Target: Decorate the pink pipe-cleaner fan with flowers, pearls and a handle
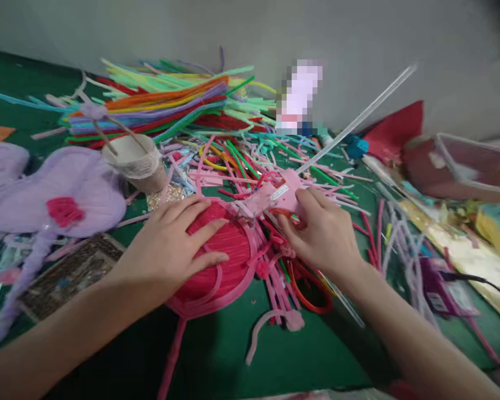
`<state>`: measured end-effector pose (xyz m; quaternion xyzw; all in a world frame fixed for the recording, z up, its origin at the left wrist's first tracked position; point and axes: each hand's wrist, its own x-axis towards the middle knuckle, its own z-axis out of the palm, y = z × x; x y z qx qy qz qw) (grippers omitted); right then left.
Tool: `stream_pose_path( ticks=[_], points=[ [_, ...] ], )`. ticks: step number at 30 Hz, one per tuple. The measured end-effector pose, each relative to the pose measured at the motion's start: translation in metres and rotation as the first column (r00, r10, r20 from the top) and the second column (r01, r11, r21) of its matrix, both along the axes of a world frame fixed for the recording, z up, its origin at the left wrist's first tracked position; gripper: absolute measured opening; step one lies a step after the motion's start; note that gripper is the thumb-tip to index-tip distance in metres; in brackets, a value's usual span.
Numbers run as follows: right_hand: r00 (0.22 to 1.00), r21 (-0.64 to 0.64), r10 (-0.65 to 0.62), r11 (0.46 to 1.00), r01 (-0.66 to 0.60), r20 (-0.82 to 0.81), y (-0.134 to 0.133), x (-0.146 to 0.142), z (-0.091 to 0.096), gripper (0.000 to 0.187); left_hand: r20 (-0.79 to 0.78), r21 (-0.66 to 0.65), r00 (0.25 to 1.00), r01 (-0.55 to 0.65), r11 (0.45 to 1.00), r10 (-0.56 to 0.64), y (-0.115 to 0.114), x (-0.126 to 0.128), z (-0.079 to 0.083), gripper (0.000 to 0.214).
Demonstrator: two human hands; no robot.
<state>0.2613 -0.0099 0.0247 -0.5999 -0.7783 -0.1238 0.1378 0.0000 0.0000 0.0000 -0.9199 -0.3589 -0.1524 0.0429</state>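
My left hand (173, 244) lies flat with fingers spread on a round red and pink piece (229, 244) made of pipe cleaners, on the green table (241, 355). My right hand (323, 236) is closed around a pink piece with a white label (281, 194) and what looks like an orange-red handle (312, 289), just right of the round piece. Loose pink pipe cleaner bits (275, 319) lie below and between the hands.
A big pile of coloured pipe cleaners (170, 105) fills the back. A purple butterfly-shaped piece (66, 191) and a small taped roll (135, 161) sit left. A long clear stick (358, 119), red material (400, 130), a clear box (462, 166) and a purple glue gun (439, 289) are right.
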Motion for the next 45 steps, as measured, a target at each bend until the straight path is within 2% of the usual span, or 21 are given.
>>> stream_pose_path(
  ticks=[5,12,24,32,39,45],
  points=[
    [1.0,-0.008,-0.017,1.0,0.017,-0.004,0.0027,0.0001,-0.0017,0.021,0.049,-0.039,0.999,-0.016,0.999,0.018,0.0024,-0.0002,-0.0017,0.059],
    [1.0,-0.042,-0.012,0.999,0.012,0.002,0.003,-0.0009,-0.0008,0.02,0.073,-0.026,0.997,-0.007,1.0,0.009,0.0027,-0.0009,-0.0024,0.057],
    [1.0,-0.019,0.0,1.0,0.0,0.017,0.0035,0.0012,-0.0006,0.015,0.147,-0.006,0.989,0.007,1.0,-0.006,0.0012,-0.0009,-0.0037,0.051],
    [0.999,-0.011,0.033,0.999,-0.033,0.022,-0.0023,0.0005,0.0041,0.012,0.16,0.003,0.987,-0.024,1.0,0.023,0.0026,-0.002,-0.0039,0.051],
    [0.999,-0.005,0.036,0.999,-0.036,-0.01,-0.0003,-0.0009,0.0035,0.009,0.167,-0.071,0.985,-0.026,0.997,0.038,0.0013,-0.0029,-0.0049,0.048],
    [1.0,0.0,0.027,1.0,-0.027,-0.016,0.0004,-0.0009,0.0035,0.01,0.094,-0.068,0.995,-0.023,0.997,0.03,0.0033,0.0005,-0.0089,0.053]
  ],
)
